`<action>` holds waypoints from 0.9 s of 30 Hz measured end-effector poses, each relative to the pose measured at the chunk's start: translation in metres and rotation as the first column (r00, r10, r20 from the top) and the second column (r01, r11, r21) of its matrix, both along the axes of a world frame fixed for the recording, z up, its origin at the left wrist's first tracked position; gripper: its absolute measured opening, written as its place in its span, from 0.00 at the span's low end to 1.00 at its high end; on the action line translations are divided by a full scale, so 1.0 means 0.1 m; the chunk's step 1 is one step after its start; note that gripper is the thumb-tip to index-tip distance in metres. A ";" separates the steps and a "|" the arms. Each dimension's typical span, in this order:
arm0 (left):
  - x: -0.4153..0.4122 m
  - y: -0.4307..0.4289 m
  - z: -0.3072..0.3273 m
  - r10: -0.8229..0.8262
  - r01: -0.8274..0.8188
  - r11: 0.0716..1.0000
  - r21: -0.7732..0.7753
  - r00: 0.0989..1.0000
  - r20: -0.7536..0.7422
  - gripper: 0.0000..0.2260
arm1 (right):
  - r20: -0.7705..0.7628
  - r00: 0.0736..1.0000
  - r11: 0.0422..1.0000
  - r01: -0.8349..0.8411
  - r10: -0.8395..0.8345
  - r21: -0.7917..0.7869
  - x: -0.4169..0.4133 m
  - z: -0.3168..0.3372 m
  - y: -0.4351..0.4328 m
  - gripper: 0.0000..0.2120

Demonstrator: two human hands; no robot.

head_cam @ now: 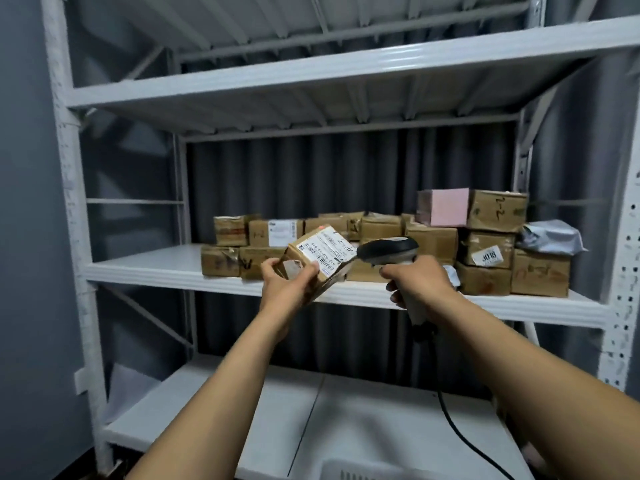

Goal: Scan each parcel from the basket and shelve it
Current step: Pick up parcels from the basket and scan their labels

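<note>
While the left hand (287, 282) grips a small cardboard parcel (320, 256) tilted label-up near the middle shelf (145, 268), the right hand (420, 280) clasps a corded barcode scanner (388, 251), its head just right of the label. Stacked boxes (485, 251) crowd the shelf's far right side.

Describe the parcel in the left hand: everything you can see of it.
The parcel is a small brown cardboard box, somewhat creased, with a white label on its upper face bearing barcodes, print and handwritten marks. A red spot glows near its far corner. It is held tilted, label toward the camera, in front of the middle shelf, not resting on it. The left hand grips its near end. The scanner head sits close by its right edge; contact is unclear.
</note>
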State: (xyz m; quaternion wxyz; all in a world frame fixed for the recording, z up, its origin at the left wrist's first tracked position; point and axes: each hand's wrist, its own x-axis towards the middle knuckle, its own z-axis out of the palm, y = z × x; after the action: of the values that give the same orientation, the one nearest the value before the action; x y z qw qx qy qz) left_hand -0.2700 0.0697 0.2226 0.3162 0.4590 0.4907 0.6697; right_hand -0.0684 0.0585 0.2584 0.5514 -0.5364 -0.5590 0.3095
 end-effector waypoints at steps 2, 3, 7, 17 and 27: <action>-0.05 0.05 0.15 0.075 -0.070 0.995 0.065 0.995 -0.063 0.33 | -0.012 1.000 1.000 0.006 -0.006 0.020 -0.03 0.12 0.09 0.05; -0.06 0.08 0.24 0.100 -0.092 0.991 0.100 0.991 -0.085 0.33 | 0.002 1.000 1.000 0.008 -0.008 0.028 -0.04 0.20 0.14 0.05; -0.03 0.29 0.51 0.185 -0.155 0.969 0.195 0.972 -0.146 0.35 | 0.004 0.999 0.996 0.048 -0.049 0.079 0.00 0.45 0.35 0.06; 0.67 1.26 1.00 0.258 -0.128 0.949 0.288 0.839 -0.478 0.38 | 0.104 0.948 0.945 0.281 -0.300 0.167 0.83 0.75 1.07 0.20; 1.54 2.20 1.07 0.267 -0.086 0.953 0.291 0.694 -0.669 0.38 | 0.074 0.911 0.902 0.384 -0.405 0.198 1.56 0.88 1.46 0.13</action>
State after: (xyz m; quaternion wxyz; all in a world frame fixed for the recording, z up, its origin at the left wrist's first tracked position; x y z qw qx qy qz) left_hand -0.1160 0.2899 0.3293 -0.0170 0.6630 0.5323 0.5262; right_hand 0.0877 0.2041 0.3462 0.6159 -0.6034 -0.4947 0.1087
